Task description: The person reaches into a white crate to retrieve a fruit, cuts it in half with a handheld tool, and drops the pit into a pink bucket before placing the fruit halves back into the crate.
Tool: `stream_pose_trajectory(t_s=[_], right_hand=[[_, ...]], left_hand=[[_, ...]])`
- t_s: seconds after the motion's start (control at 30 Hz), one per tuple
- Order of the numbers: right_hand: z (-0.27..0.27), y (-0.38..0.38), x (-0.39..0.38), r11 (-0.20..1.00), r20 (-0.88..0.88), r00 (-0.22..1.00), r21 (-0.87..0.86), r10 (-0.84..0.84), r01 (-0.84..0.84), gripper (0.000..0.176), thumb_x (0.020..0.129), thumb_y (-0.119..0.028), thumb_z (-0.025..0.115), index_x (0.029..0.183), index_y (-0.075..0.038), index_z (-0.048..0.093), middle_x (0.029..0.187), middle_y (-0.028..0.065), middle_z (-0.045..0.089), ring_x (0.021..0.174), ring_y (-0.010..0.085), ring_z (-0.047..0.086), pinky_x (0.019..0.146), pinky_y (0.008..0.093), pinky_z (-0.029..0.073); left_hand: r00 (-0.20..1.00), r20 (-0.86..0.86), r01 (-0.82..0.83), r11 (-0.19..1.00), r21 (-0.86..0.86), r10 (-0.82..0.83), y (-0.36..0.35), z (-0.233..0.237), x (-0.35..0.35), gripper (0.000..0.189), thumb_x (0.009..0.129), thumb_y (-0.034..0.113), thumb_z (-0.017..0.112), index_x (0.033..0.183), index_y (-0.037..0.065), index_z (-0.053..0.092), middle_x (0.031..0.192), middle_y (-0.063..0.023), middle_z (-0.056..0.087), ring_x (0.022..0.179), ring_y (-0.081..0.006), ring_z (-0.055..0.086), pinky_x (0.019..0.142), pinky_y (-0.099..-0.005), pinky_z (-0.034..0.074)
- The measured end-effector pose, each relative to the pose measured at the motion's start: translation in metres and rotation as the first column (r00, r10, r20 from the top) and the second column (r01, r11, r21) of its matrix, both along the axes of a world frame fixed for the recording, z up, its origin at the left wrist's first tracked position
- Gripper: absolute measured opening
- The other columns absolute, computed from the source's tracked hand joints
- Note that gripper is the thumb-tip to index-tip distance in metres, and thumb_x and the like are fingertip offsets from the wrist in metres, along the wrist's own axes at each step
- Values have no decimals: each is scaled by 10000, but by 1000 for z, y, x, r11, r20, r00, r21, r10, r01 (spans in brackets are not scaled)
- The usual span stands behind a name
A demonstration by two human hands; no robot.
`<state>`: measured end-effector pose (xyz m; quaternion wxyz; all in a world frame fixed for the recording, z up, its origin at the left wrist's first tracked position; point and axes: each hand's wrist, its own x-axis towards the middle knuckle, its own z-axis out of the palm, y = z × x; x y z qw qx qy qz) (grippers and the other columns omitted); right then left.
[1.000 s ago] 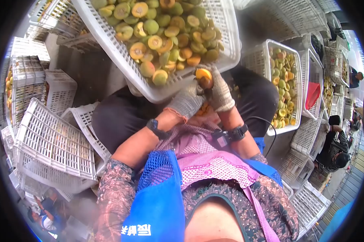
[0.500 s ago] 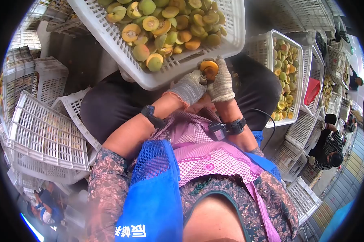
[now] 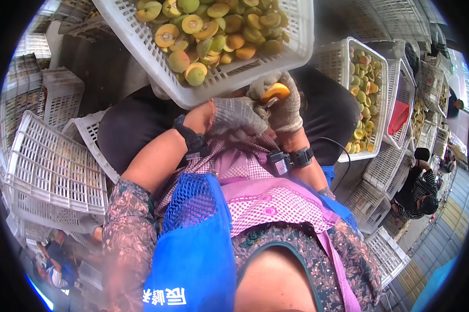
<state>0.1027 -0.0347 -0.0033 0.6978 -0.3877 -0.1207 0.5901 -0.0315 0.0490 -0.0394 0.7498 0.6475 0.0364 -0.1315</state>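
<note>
My right hand (image 3: 287,106), in a grey knitted glove, is closed round a peach half (image 3: 275,92) with its orange flesh showing. My left hand (image 3: 240,117), gloved too, is closed beside it, palm down. A small metal tool (image 3: 270,103) sticks out from its fingers towards the underside of the fruit. Most of the tool is hidden in the glove. Just beyond both hands a white plastic crate (image 3: 190,99) tilts towards me, filled with cut peaches (image 3: 213,34), green-skinned and yellow inside.
To the right stands another white crate (image 3: 347,67) of peach halves, with a red item (image 3: 398,117) in the crate behind. Stacked crates (image 3: 57,161) rise at the left. A person in stripes (image 3: 419,192) sits at far right, another person (image 3: 55,265) at lower left.
The peach half has turned from facing up to nearly edge-on in my right hand. My left hand has rolled palm down and moved slightly towards me; the metal tool now shows.
</note>
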Motion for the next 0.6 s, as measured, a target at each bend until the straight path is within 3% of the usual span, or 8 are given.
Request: stream_pose_trajectory(t_s=[0.03,0.1,0.13,0.2,0.27,0.33,0.43,0.6], right_hand=[[5,0,4,1000,8,1000,6,-6,5,369,962,-350,355,836,-68,557,739,77,562,706,212,527,710,334,450],[16,-2,20,969,-263,935,8,-237,248,314,939,-341,413,823,-78,540,715,68,529,677,235,506,697,368,444],[23,-5,42,873,84,886,-150,-456,464,257,909,-324,464,827,-89,527,732,66,534,701,222,509,689,378,432],[47,-43,91,883,857,465,-26,-222,469,237,903,-305,481,833,-84,529,758,65,551,667,221,526,681,387,454],[57,-112,173,830,588,695,-70,-414,553,278,882,-257,590,1068,-52,600,957,102,625,839,217,611,787,333,495],[113,-98,173,604,854,-325,16,406,797,299,866,-260,631,1019,-2,635,972,114,641,873,219,609,795,345,477],[99,-74,167,780,986,-64,-81,153,621,292,868,-232,620,1071,-24,624,1080,156,633,950,272,624,848,369,475],[33,45,89,876,846,-265,-391,463,282,314,822,-195,647,1110,-78,611,1077,172,614,966,293,614,848,370,472]], left_hand=[[1000,8,5,1000,6,-6,3,-3,4,116,751,127,634,857,107,675,620,-47,545,566,-249,526,564,-359,440],[573,480,-99,524,846,-665,4,-2,15,145,777,152,597,882,90,677,662,-73,602,606,-277,568,597,-369,459],[562,489,-105,529,842,-667,-2,1,16,145,777,152,597,882,90,677,662,-73,602,606,-277,568,597,-369,459],[959,150,58,683,728,-242,-18,12,10,228,793,212,586,948,58,652,822,-128,650,746,-316,609,706,-373,476],[996,-68,2,729,684,61,-21,37,4,305,826,255,559,1034,39,616,937,-163,673,848,-332,646,767,-381,495],[993,-110,49,680,731,47,-21,40,6,312,843,255,549,1059,36,602,947,-172,672,864,-327,652,769,-388,501],[984,-175,102,666,739,43,-21,22,16,357,859,312,542,1089,42,588,967,-190,664,912,-353,639,801,-413,495],[916,-299,-12,765,644,266,-3,36,15,340,867,335,524,1076,76,595,976,-202,653,932,-377,623,812,-432,486]])
